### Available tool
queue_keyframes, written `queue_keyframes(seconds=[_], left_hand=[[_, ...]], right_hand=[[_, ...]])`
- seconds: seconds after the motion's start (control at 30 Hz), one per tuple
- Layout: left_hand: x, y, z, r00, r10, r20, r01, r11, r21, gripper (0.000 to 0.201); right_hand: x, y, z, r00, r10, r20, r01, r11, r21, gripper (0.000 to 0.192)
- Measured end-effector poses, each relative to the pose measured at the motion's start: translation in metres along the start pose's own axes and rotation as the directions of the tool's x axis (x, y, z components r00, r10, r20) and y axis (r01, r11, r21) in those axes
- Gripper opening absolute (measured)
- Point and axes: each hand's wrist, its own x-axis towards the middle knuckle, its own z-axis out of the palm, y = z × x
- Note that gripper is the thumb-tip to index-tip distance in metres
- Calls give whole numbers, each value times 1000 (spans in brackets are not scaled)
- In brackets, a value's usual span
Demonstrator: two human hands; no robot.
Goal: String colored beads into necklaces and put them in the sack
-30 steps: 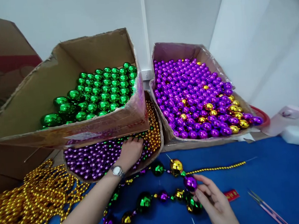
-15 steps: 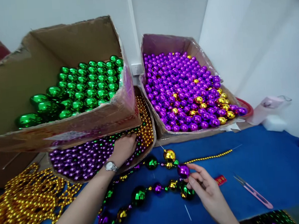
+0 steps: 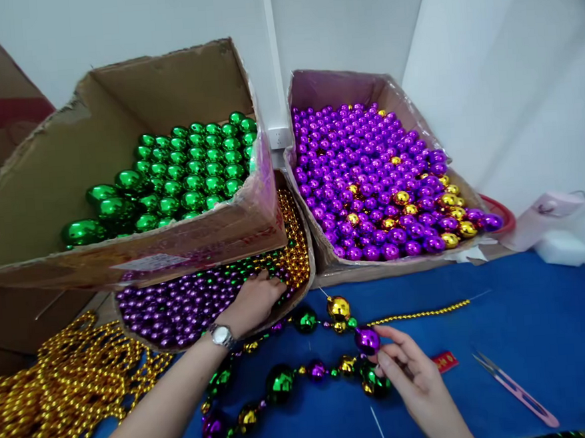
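While left hand (image 3: 252, 302) digs, fingers curled, into small mixed beads in low box (image 3: 305, 291) near left, right hand (image 3: 414, 380) pinches purple bauble (image 3: 367, 340) at strand's working end on blue table (image 3: 531, 336). Stringing step, seemingly mid-strand. Next: small bead picked out, carried right, threaded.
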Motion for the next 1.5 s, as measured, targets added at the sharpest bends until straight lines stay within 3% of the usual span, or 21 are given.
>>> queue_keyframes(seconds=[0.13,0.2,0.23,0.3,0.33,0.37,0.43,0.5,0.67,0.8,1.1,1.23,1.4,1.5], left_hand=[[4,5,1,997,-43,-63,38,996,-81,21],[4,14,1,990,-112,-90,75,937,-342,24],[4,20,2,983,-165,-78,95,829,-552,25],[2,33,3,968,-250,14,117,403,-908,25],[2,39,4,962,-262,72,121,175,-977,26],[1,45,4,960,-255,116,124,13,-992,26],[0,54,5,957,-237,169,131,-167,-977,25],[-1,59,5,955,-222,195,143,-232,-962,25],[-2,63,2,959,-187,214,163,-254,-953,24],[-4,64,1,958,-193,213,161,-252,-954,24],[-5,62,3,964,-172,204,161,-234,-959,27],[-4,60,0,970,-173,172,157,-96,-983,29],[4,67,-19,995,-85,60,83,302,-950,25],[14,80,-26,996,-51,71,85,348,-934,26]], right_hand=[[-2,3,5,998,-19,-56,19,1000,5,46],[-3,2,9,994,-29,-105,30,1000,8,47],[-4,2,10,992,-29,-123,30,1000,5,46],[-4,0,10,993,-19,-121,17,1000,-13,47],[-4,-1,9,995,-12,-100,10,1000,-26,47],[-4,-2,8,997,-8,-76,5,999,-40,47],[-3,-3,5,1000,-8,-30,6,998,-65,47],[-3,-4,4,999,-13,-34,10,997,-79,47],[-5,-1,11,987,-22,-160,11,998,-69,50],[-5,-1,14,981,-41,-189,26,996,-81,51],[-3,2,7,987,-53,-153,39,995,-97,48],[-3,6,0,985,-123,-121,88,962,-257,43],[-4,-1,-12,978,-195,-74,138,872,-470,36],[-1,-2,-17,972,-218,-88,151,867,-474,35]])
